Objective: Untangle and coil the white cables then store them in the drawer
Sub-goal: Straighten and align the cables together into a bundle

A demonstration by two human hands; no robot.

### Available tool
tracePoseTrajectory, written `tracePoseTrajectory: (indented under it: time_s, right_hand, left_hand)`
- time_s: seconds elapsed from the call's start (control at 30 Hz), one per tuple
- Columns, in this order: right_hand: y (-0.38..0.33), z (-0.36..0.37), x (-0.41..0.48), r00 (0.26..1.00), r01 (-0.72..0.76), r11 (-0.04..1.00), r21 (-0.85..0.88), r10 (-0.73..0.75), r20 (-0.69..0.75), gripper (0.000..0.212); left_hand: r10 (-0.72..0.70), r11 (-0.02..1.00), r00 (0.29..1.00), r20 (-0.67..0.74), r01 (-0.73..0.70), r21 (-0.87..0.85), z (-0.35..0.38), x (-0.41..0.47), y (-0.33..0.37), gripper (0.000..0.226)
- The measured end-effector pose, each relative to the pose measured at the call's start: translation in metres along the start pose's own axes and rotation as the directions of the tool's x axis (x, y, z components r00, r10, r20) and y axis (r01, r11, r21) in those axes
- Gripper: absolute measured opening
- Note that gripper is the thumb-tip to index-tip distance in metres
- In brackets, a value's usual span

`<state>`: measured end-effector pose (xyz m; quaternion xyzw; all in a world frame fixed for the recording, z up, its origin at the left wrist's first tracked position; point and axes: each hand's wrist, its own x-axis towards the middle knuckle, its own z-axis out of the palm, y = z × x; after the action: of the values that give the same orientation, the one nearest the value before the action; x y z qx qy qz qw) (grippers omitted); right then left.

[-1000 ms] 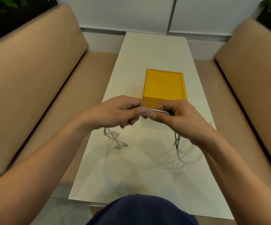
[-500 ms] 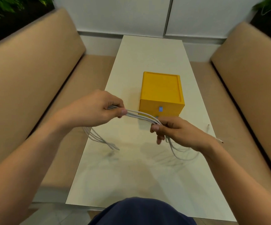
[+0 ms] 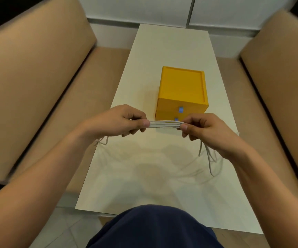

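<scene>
A bundle of several white cables (image 3: 165,124) is stretched level between my two hands, just above the white table (image 3: 144,176). My left hand (image 3: 121,122) pinches the bundle's left end between thumb and fingers. My right hand (image 3: 205,130) pinches the right end. Loose cable strands hang down under each hand to the table. Behind the cables stands a yellow drawer box (image 3: 182,92); both of its drawers, each with a small blue handle, are shut.
Tan sofas run along both sides of the narrow table, left (image 3: 28,83) and right (image 3: 284,86). My dark blue knee (image 3: 153,228) sits at the table's near edge. A white wall closes the far end.
My hands have come level and drawn the cable bundle taut and straight; half a second ago it sloped down from the raised left hand. The view has shifted slightly.
</scene>
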<state>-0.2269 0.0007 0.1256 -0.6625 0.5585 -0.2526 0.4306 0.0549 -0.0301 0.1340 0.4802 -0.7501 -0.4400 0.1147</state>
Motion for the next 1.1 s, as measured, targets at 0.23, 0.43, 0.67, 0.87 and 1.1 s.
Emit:
tracePoseTrajectory:
  time_s: [0.23, 0.43, 0.67, 0.87, 1.1]
  right_hand:
    - [0.002, -0.001, -0.006, 0.999, -0.016, 0.996, -0.082, 0.012, -0.047, 0.02]
    - [-0.004, -0.005, -0.01, 0.997, 0.015, 0.994, -0.106, -0.022, -0.071, 0.022]
    - [-0.004, -0.008, -0.015, 0.999, 0.02, 0.993, -0.113, -0.024, -0.036, 0.018]
    - [0.002, -0.014, -0.013, 0.975, -0.09, 0.994, -0.065, 0.101, 0.196, 0.02]
    - [0.038, -0.04, -0.006, 0.957, -0.032, 0.68, -0.732, 0.232, 0.174, 0.006]
  left_hand:
    - [-0.031, 0.996, 0.996, 0.081, 0.038, -0.086, 0.014, 0.008, -0.007, 0.032]
    - [-0.016, 1.0, 0.987, 0.157, 0.019, -0.018, 0.023, 0.008, 0.004, 0.025]
    - [0.081, 0.988, 0.991, 0.103, -0.067, -0.139, 0.032, 0.012, 0.01, 0.024]
    - [0.099, 0.994, 0.994, 0.043, -0.096, -0.054, 0.031, 0.009, 0.01, 0.02]
    - [0.088, 0.996, 0.992, 0.093, -0.085, -0.029, 0.026, 0.003, 0.007, 0.021]
